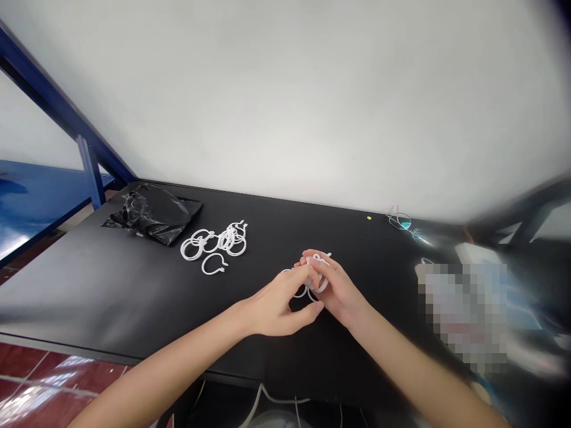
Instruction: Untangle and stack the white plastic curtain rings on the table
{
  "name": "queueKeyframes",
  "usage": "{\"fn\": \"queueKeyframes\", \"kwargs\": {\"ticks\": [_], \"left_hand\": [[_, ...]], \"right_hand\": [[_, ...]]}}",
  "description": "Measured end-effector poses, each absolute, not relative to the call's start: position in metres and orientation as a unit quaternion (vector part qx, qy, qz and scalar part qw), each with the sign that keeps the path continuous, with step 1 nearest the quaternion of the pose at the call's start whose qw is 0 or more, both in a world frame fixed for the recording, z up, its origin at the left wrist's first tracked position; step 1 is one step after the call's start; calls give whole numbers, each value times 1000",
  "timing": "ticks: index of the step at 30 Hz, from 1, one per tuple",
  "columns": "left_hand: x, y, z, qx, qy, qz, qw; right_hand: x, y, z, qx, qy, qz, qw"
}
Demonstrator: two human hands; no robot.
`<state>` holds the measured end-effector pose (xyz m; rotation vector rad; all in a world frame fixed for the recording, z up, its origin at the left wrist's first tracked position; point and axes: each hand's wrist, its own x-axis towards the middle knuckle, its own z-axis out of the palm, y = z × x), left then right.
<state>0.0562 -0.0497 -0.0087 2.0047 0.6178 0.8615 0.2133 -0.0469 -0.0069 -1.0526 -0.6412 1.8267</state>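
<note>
Over the black table (267, 220), my left hand (281, 306) and my right hand (341, 291) meet around several white plastic shower curtain rings (323, 286). My left fingers bend over the rings from the left, with the thumb tip close to the right palm. The right hand cups them from the other side, its fingers closed in. Fingers hide much of the rings, so how each is gripped is partly unseen. Left of my hands lies a loose pile of similar rings (232, 244). One open ring (204, 263) rests just in front of that pile.
A crumpled black plastic bag (156, 217) lies at the table's back left. Clear-looking glasses (398, 223) and a small yellow bit (369, 218) are near the wall (285, 119). Blurred, pixelated items (464, 315) sit at right. White cables (259, 398) hang below the front edge.
</note>
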Motion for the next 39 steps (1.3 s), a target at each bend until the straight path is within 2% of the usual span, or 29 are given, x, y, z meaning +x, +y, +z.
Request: {"fn": "queueKeyframes", "kwargs": {"ticks": [6,10,13,16,19,24,29,32,37,39], "left_hand": [[62,-56,-14,764,328,369,416],[61,-54,-15,817,349,362,281],[55,-47,-13,818,352,409,200],[48,-39,-9,764,423,424,243],[45,-32,-9,735,458,374,333],[42,-23,-18,737,401,334,429],[38,-13,-17,793,321,288,430],[40,-14,-11,840,287,290,358],[46,-19,-5,942,191,259,97],[46,-19,-6,953,174,244,54]], "right_hand": [[212,-44,-7,-440,-191,751,454],[215,-40,-11,-427,-134,770,454],[217,-37,-14,-403,-94,785,462],[216,-36,-13,-389,-65,797,457],[212,-37,-10,-401,-30,796,452],[204,-40,-9,-410,-34,804,429],[199,-43,-7,-402,-61,833,375],[196,-42,-6,-410,-64,838,355],[194,-42,-7,-402,-67,837,366],[194,-44,-7,-393,-118,833,372]]}}
